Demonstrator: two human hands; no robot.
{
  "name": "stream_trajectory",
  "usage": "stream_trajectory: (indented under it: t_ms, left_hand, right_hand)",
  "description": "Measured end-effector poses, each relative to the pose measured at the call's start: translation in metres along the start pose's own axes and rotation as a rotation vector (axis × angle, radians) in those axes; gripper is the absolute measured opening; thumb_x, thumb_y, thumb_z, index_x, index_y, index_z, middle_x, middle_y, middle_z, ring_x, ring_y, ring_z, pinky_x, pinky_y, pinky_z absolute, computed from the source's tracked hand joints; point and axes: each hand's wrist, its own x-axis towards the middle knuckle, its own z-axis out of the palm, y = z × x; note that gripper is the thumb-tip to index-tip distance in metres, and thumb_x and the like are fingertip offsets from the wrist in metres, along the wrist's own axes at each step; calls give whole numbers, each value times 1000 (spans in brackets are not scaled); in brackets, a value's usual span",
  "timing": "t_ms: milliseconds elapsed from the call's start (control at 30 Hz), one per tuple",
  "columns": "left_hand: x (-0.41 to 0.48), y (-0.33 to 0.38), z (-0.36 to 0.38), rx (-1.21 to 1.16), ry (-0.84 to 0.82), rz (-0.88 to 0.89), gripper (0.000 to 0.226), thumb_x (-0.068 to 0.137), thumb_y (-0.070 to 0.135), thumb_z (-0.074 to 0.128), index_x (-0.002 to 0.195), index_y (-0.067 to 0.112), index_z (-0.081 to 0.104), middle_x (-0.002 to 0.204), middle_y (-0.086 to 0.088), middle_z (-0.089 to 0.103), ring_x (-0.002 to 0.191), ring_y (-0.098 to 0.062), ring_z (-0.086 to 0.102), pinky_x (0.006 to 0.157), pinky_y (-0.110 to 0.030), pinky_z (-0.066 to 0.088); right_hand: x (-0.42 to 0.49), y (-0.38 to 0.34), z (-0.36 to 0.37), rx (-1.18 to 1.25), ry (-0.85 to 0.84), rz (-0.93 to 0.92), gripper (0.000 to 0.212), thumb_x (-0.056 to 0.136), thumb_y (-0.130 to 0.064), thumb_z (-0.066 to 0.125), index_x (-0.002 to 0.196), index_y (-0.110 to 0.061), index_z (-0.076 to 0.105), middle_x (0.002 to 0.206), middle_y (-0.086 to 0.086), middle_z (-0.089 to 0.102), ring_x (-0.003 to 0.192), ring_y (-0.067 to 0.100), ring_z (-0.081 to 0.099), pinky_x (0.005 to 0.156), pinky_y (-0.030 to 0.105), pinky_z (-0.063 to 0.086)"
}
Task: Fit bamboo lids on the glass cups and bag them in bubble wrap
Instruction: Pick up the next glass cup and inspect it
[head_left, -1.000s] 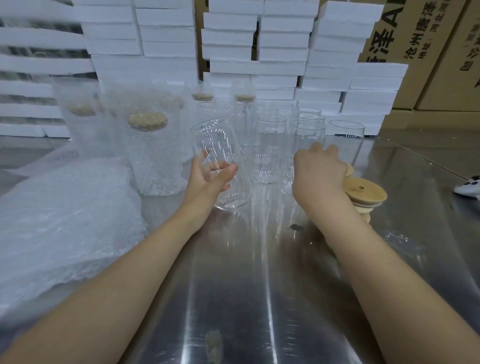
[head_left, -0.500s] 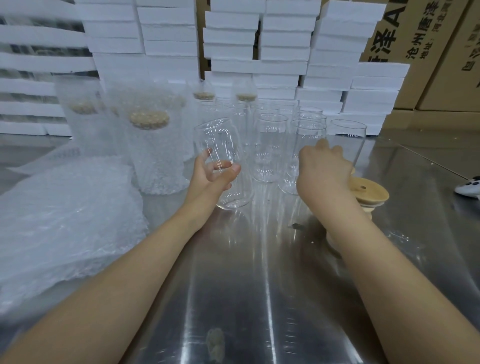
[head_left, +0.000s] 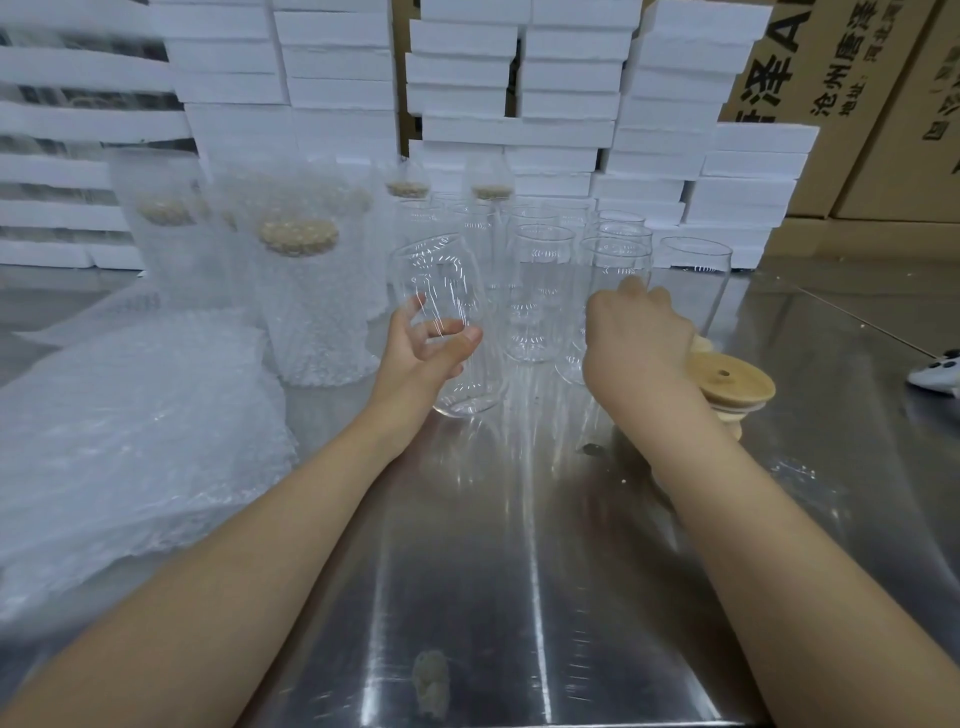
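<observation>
Head view: left hand (head_left: 421, 353) grips a glass cup (head_left: 457, 312), tilted over the counter (head_left: 519, 571), mouth free for lidding. Right hand (head_left: 634, 338) reaches onto the bamboo lid stack (head_left: 732, 379); its fingers are hidden, so its grip can't be told.

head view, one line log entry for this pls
left hand: holds glass cup, tilted, no lid | right hand: on bamboo lid stack, grip hidden | step: lid not yet fitted

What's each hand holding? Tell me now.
Left hand grips a tilted glass cup.
Right hand over the bamboo lids, fingers hidden: cannot tell.
</observation>
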Motion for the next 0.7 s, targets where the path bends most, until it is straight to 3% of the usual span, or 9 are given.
stream_trajectory:
  t_ms: [67, 300, 467, 500, 567, 633, 700]
  left_hand:
    - [-1, 1, 0, -2, 0, 1, 92, 73, 40, 72, 148, 20, 23, 120, -4, 60, 114, -20, 61, 93, -32, 52]
    - [-1, 1, 0, 13, -9, -3, 94, 73, 41, 72, 149, 20, 20, 123, -7, 59, 114, -19, 61, 93, -32, 52]
    - [2, -2, -1, 39, 14, -4, 90, 72, 43, 70, 147, 24, 23, 121, -2, 60, 111, -17, 63, 96, -36, 51]
    - [2, -3, -2, 49, 17, -3, 89, 72, 44, 70, 145, 25, 24, 121, -1, 60, 110, -15, 63, 98, -37, 50]
    - [2, -3, -3, 67, 28, 2, 88, 69, 49, 71, 142, 30, 25, 119, 3, 61, 105, -5, 64, 102, -40, 48]
    - [3, -4, -3, 78, 52, 6, 87, 69, 49, 72, 140, 32, 25, 119, 5, 61, 98, 3, 64, 102, -38, 47]
    - [3, -4, -3, 83, 80, 14, 93, 70, 46, 73, 145, 28, 22, 120, 6, 58, 95, 5, 64, 96, -31, 48]
  right_hand:
    - [0, 1, 0, -4, -14, 2, 34, 86, 0, 57, 119, -9, 57, 126, 13, 43, 121, 33, 41, 82, 38, 40]
    - [1, 1, -2, -8, 8, 6, 35, 84, 3, 58, 116, -9, 58, 125, 12, 43, 120, 31, 41, 74, 34, 32]
    - [-6, -7, -16, 89, 246, -90, 30, 77, 7, 59, 99, -14, 61, 113, 8, 48, 109, 30, 46, 55, 28, 22]
    - [-9, -10, -18, 168, 361, -147, 26, 77, 6, 57, 92, -14, 60, 108, 7, 50, 105, 30, 47, 53, 27, 20]
    - [-15, -18, -19, 471, 552, -257, 21, 75, 5, 54, 82, -15, 58, 98, 2, 52, 94, 25, 50, 54, 31, 30]
    - [-16, -26, -17, 932, 520, -320, 19, 78, 4, 54, 80, -13, 60, 98, -3, 49, 83, 9, 55, 63, 31, 45]
    - [-14, -29, -12, 1299, 422, -287, 22, 81, 6, 59, 82, -15, 64, 104, -2, 49, 82, -1, 57, 72, 17, 47]
